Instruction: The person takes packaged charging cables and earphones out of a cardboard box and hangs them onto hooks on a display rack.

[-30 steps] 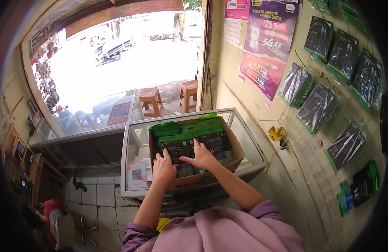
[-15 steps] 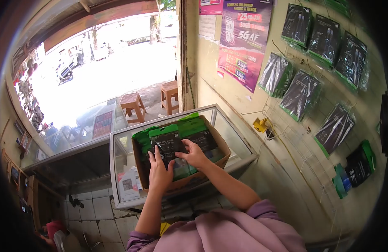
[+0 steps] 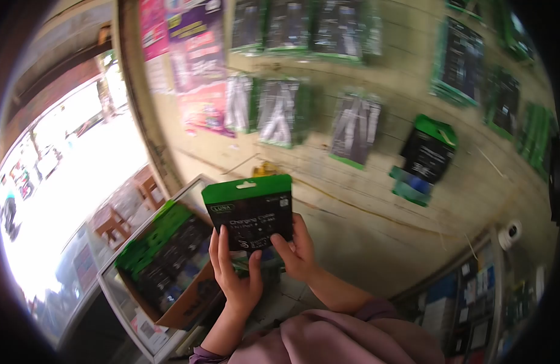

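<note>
A black charging cable package (image 3: 249, 212) with a green top and a hang hole is held up in front of me. My left hand (image 3: 236, 279) grips its lower left side, fingers on the front. Along the lower right edge, my right hand (image 3: 298, 255) has its thumb on the front and its fingers round the side. To the left, a cardboard box (image 3: 189, 303) full of similar green and black packages (image 3: 164, 267) stands on a glass display case (image 3: 119, 303).
Ahead, packaged cables (image 3: 354, 130) hang in rows on a wall rack. One opened-looking green and black pack (image 3: 429, 148) hangs at the right. A glass cabinet (image 3: 468, 297) with a small white camera (image 3: 509, 233) stands lower right. Brown stools (image 3: 111, 222) are beyond the case.
My view has swung right toward the wall. Both hands have lifted the charging cable package out of the box, which now sits to the left.
</note>
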### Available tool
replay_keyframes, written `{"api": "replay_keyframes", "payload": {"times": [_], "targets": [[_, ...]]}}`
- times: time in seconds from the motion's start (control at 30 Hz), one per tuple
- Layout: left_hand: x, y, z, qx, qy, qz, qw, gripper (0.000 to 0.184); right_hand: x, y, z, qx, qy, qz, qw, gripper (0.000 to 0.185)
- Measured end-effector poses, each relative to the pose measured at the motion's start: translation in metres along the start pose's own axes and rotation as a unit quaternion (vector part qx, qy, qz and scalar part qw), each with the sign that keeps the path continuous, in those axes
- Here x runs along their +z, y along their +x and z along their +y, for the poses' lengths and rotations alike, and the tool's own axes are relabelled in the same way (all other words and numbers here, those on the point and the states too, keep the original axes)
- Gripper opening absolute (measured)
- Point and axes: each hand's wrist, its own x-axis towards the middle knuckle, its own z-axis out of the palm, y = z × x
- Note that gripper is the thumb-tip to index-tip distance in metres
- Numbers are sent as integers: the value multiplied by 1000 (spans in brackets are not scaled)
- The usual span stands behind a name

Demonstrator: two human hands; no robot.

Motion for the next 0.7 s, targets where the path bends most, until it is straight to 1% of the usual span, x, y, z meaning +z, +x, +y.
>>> {"api": "replay_keyframes", "payload": {"times": [0.03,0.07,0.1,0.13,0.17,0.23,0.27,0.3,0.37,0.4,0.43,0.5,0.57,0.63,0.7], "targets": [[16,-3,12,9,-27,-14,1000,74,-20,-12,-13,-52,-57,26,997,49],[32,-9,23,22,-79,-29,996,73,-36,-24,-27,-59,-78,48,994,49],[48,-15,38,33,-130,-44,990,72,-50,-38,-42,-90,-118,92,985,54],[59,-17,59,53,-146,-59,986,70,-66,-51,-58,-121,-158,133,971,59],[74,-21,75,60,-169,-69,981,70,-82,-61,-74,-127,-176,149,965,59],[101,-30,108,129,-204,-107,965,72,-115,-85,-105,-175,-282,214,919,66],[113,-34,125,134,-249,-143,948,76,-132,-99,-121,-176,-306,233,906,69],[124,-35,143,139,-267,-149,942,76,-147,-110,-138,-180,-321,244,897,69],[143,-37,182,185,-300,-187,917,80,-173,-126,-172,-221,-343,266,873,68],[152,-39,197,184,-323,-209,904,82,-183,-131,-189,-230,-341,275,869,68],[161,-41,211,188,-332,-208,901,82,-193,-133,-206,-234,-349,278,864,68],[178,-43,236,180,-345,-250,887,82,-212,-134,-233,-262,-398,285,832,67],[192,-41,259,192,-347,-231,889,81,-228,-133,-254,-270,-396,275,833,67],[208,-40,273,191,-360,-191,893,77,-243,-129,-266,-252,-379,271,848,68],[219,-39,280,182,-366,-190,893,76,-259,-126,-269,-246,-385,262,850,69]]}}
